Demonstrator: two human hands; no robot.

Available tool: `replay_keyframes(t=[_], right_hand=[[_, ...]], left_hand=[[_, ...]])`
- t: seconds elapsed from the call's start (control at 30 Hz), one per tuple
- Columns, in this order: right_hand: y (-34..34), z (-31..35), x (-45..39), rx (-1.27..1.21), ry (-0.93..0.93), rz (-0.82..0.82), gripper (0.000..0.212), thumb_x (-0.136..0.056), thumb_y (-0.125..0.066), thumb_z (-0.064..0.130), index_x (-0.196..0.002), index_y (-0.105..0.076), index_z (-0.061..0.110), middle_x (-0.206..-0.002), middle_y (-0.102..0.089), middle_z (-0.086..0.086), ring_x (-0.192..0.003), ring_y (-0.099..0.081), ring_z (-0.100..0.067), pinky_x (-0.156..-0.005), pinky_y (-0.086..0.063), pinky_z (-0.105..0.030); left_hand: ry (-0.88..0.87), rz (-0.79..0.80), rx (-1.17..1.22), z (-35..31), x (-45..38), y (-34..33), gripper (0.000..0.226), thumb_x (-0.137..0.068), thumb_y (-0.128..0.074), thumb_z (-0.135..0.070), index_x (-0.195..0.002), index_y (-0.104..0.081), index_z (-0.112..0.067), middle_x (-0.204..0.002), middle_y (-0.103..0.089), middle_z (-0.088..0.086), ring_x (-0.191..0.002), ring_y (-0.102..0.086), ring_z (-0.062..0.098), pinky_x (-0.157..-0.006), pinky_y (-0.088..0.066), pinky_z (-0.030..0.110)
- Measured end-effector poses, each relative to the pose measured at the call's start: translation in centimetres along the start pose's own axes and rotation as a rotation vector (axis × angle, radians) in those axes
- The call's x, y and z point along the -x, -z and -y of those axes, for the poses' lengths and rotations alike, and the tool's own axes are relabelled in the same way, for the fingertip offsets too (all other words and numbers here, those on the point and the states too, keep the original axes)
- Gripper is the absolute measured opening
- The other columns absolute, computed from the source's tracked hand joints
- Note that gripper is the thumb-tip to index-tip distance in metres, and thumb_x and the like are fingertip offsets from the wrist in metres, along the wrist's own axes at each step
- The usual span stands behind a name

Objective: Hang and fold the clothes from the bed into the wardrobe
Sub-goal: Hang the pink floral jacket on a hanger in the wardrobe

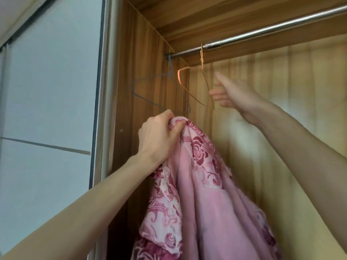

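At the far left stands a pale sliding door (47,91) with a metal frame, and next to it the wooden side wall of the wardrobe (146,72). The left hand (159,136) is raised in front of that wall, its fingers (169,117) curled tight round the bunched top of a pink garment (202,194) with a dark rose pattern, which hangs down from the grip to the bottom edge of the view. Just above this hand a blue wire hanger (144,91) hangs from the left end of the metal rail (262,30). Beside it to the right an orange wire hanger (187,79) hangs from the same rail, tilted. The right hand (232,92) reaches up to the orange hanger's right side; its blurred fingers (217,94) are at the wire, thumb raised, but whether they grip it cannot be told. Behind is the light wooden back panel (291,91).
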State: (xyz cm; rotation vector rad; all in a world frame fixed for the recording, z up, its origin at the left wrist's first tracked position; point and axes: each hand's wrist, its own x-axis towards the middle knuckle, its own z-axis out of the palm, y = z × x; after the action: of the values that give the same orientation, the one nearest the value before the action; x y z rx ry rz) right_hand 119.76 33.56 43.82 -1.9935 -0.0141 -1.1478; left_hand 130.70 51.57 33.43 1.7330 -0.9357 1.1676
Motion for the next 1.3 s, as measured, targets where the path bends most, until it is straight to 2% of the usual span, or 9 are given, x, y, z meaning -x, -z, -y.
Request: replay_keyframes(t=[0.17, 0.27, 0.37, 0.6, 0.77, 0.9, 1.0, 1.17, 1.3], right_hand=[[-6.4, 5.8, -5.4, -0.195, -0.284, 0.080, 0.049, -0.099, -0.063, 0.049, -0.136, -0.052, 0.019, -0.120, -0.069, -0.016, -0.097, -0.069, -0.020, -0.084, -0.056, -0.030], [-8.4, 6.5, -6.5, -0.225, -0.383, 0.086, 0.013, -0.102, -0.060, 0.030, -0.108, -0.061, 0.019, -0.074, -0.076, -0.003, -0.074, -0.067, -0.011, -0.079, -0.053, -0.027], [-8.7, 6.5, -7.3, -0.354, -0.453, -0.001, 0.025, -0.104, -0.054, 0.024, -0.080, -0.059, 0.017, -0.044, -0.057, 0.007, -0.054, -0.054, -0.006, -0.058, -0.046, -0.022], [-9.8, 6.0, -8.0, -0.078, -0.430, -0.057, 0.043, -0.099, -0.054, 0.058, -0.110, -0.055, 0.016, -0.098, -0.073, -0.001, -0.067, -0.061, -0.012, -0.054, -0.044, -0.025], [-11.7, 6.4, -8.1, -0.257, -0.464, 0.024, 0.049, -0.103, -0.059, 0.044, -0.140, -0.052, 0.012, -0.130, -0.069, -0.013, -0.106, -0.071, -0.019, -0.057, -0.043, -0.028], [-11.9, 7.3, -8.7, -0.469, -0.508, 0.048, 0.032, -0.104, -0.057, 0.042, -0.097, -0.051, 0.012, -0.110, -0.078, -0.011, -0.097, -0.074, -0.019, -0.066, -0.043, -0.029], [-12.2, 7.9, -9.5, -0.542, -0.517, 0.042, 0.025, -0.099, -0.065, 0.040, -0.101, -0.062, 0.015, -0.090, -0.079, 0.002, -0.086, -0.070, -0.014, -0.076, -0.044, -0.031], [-12.0, 7.8, -10.6, -0.373, -0.536, -0.106, 0.030, -0.101, -0.056, 0.022, -0.072, -0.058, 0.018, -0.041, -0.043, 0.008, -0.045, -0.045, -0.006, -0.050, -0.041, -0.016], [-10.6, 7.1, -10.5, -0.181, -0.419, -0.132, 0.028, -0.101, -0.050, 0.018, -0.073, -0.056, 0.018, -0.057, -0.049, 0.006, -0.048, -0.049, -0.007, -0.043, -0.043, -0.012]], left_hand=[[-0.021, 0.028, -0.036, 1.0, 0.3, 0.0, 0.031, -0.100, -0.062, -0.050, -0.081, -0.049, -0.029, -0.068, -0.056, -0.012, -0.062, -0.050, 0.006, -0.053, -0.028, 0.024], [-0.014, 0.045, -0.020, 1.8, 0.4, 0.2, 0.033, -0.099, -0.062, -0.052, -0.081, -0.052, -0.026, -0.069, -0.059, -0.009, -0.067, -0.056, 0.015, -0.056, -0.031, 0.032], [-0.029, 0.063, -0.001, 2.1, 0.4, 0.4, 0.034, -0.099, -0.062, -0.052, -0.081, -0.052, -0.026, -0.069, -0.059, -0.009, -0.067, -0.057, 0.013, -0.054, -0.034, 0.030], [-0.063, 0.080, 0.051, 3.0, 0.0, 0.1, 0.036, -0.098, -0.063, -0.054, -0.078, -0.050, -0.028, -0.065, -0.058, -0.008, -0.065, -0.059, 0.013, -0.059, -0.045, 0.035], [-0.072, 0.076, 0.074, 3.2, 0.2, -0.1, 0.039, -0.098, -0.063, -0.054, -0.075, -0.046, -0.028, -0.064, -0.057, -0.007, -0.064, -0.058, 0.015, -0.057, -0.044, 0.035], [-0.079, 0.077, 0.080, 3.0, 0.1, 0.2, 0.039, -0.099, -0.062, -0.054, -0.075, -0.048, -0.026, -0.065, -0.057, -0.007, -0.065, -0.057, 0.014, -0.056, -0.036, 0.033], [-0.074, 0.075, 0.079, 3.0, 0.2, 0.1, 0.040, -0.098, -0.061, -0.055, -0.076, -0.048, -0.024, -0.066, -0.057, -0.006, -0.066, -0.058, 0.020, -0.058, -0.040, 0.036], [-0.065, 0.087, 0.061, 2.8, 0.3, 0.3, 0.041, -0.098, -0.060, -0.056, -0.077, -0.048, -0.023, -0.069, -0.059, -0.006, -0.072, -0.058, 0.025, -0.058, -0.033, 0.036], [-0.061, 0.088, 0.067, 2.9, 0.2, 0.2, 0.041, -0.097, -0.061, -0.057, -0.080, -0.051, -0.021, -0.070, -0.059, -0.005, -0.075, -0.059, 0.029, -0.060, -0.036, 0.037]])
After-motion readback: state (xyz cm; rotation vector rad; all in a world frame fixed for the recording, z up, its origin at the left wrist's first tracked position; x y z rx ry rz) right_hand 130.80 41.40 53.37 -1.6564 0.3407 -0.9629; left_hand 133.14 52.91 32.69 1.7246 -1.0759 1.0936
